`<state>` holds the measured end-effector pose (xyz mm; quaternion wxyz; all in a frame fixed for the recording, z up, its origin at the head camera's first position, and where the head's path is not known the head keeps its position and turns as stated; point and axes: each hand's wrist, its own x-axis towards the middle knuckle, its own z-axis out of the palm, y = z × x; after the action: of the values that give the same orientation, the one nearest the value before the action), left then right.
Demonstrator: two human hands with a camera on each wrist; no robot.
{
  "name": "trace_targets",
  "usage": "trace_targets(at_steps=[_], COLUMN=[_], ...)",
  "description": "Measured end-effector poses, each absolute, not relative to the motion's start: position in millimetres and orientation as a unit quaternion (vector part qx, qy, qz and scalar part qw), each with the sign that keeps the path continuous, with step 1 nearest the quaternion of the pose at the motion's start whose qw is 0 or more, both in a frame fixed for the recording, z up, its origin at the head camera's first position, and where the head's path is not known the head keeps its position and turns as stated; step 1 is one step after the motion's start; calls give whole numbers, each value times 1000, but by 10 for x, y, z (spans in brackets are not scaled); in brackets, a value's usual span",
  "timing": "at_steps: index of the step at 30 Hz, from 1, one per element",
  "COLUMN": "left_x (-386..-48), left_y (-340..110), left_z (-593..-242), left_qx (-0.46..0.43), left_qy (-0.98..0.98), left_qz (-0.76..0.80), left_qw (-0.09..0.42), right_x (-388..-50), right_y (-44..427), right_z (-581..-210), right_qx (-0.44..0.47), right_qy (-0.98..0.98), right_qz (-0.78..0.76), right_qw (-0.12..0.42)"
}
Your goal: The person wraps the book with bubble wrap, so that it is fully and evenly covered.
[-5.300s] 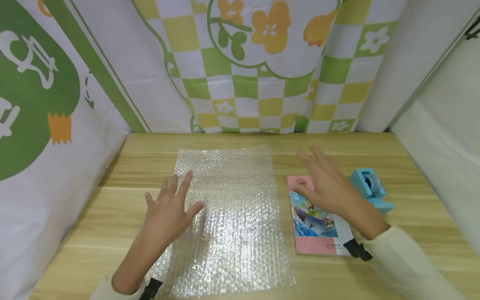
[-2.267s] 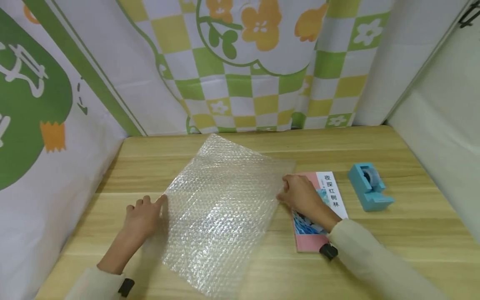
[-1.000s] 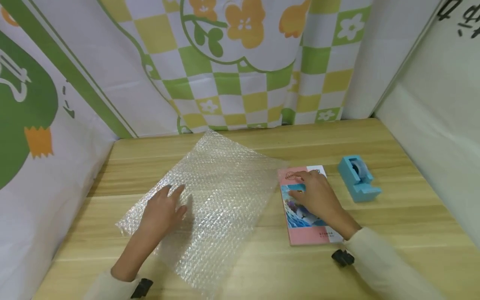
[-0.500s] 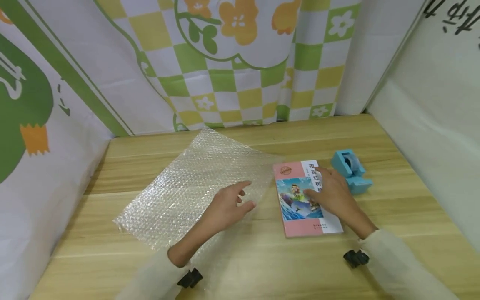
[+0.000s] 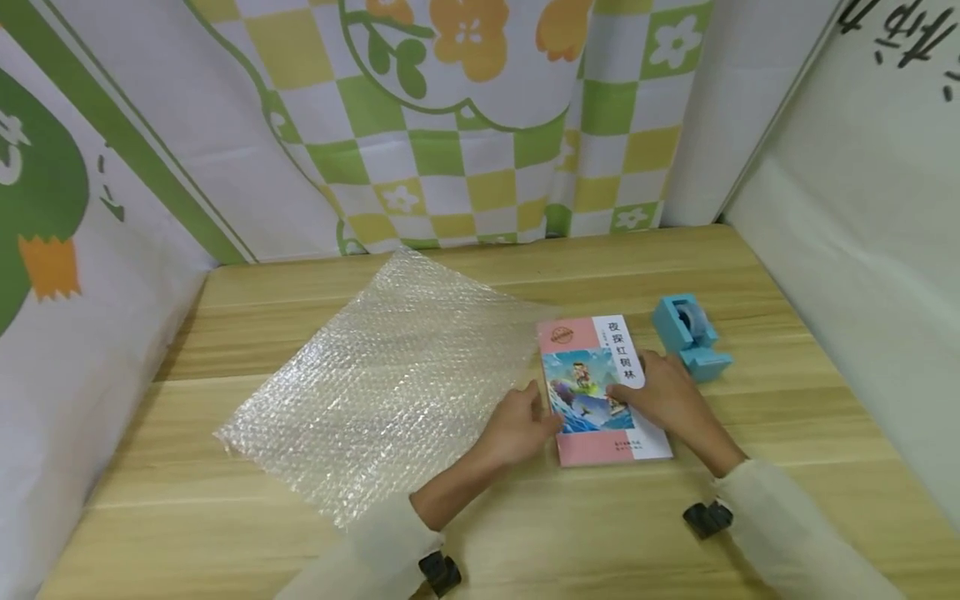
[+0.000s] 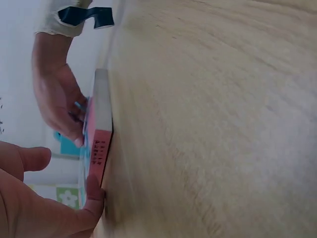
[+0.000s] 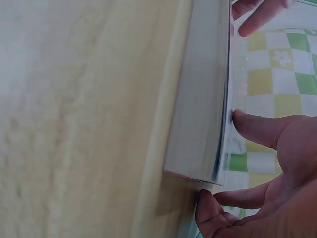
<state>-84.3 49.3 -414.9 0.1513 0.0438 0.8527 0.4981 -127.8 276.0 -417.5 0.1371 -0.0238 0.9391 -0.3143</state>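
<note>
A pink-and-white book (image 5: 588, 392) with a sea picture on its cover lies on the table, right of the bubble wrap (image 5: 375, 375). My right hand (image 5: 667, 396) grips the book's right side, thumb on the cover and fingers at the edge. In the right wrist view the thumb of the right hand (image 7: 297, 158) meets the cover near a corner of the book (image 7: 200, 94). At the book's left edge is my left hand (image 5: 517, 425). The left wrist view shows fingertips of the left hand (image 6: 44, 203) touching the spine, its thumb held apart from the book (image 6: 101, 139).
A light blue tape dispenser (image 5: 688, 333) stands just beyond the right hand. The bubble wrap lies flat and turned diagonally, one corner near the book. Wood-grain table (image 5: 562, 533) extends around these things, with a checked cloth (image 5: 480, 158) hanging behind its far edge.
Both hands spread and turned the bubble wrap diagonally, then let go. The left hand moved right across it to the book. The right hand shifted to the book's right side and took hold.
</note>
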Motion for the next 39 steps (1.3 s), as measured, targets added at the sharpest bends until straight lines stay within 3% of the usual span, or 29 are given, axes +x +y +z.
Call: trace_targets(at_steps=[12,22,29,39], left_x=[-773,-691,-654,-614], left_y=[804,912,908,960], left_z=[-4224,-4195,-4279,-4353], left_qx=[-8,-34,-49,-60], left_qy=[877,801,779,709], left_qz=[466,585,622,700], left_qw=[115,121,66,60], right_x=[-1140,-1108,-1102,-1051], right_y=[2730,2758,2755,2848], right_z=[-4218,-4225,-4217,-4168], right_qx=[24,24,32,25], right_qy=[927,925,922,904], right_qz=[-347,-356,-358,-397], right_qw=[139,130,143,154])
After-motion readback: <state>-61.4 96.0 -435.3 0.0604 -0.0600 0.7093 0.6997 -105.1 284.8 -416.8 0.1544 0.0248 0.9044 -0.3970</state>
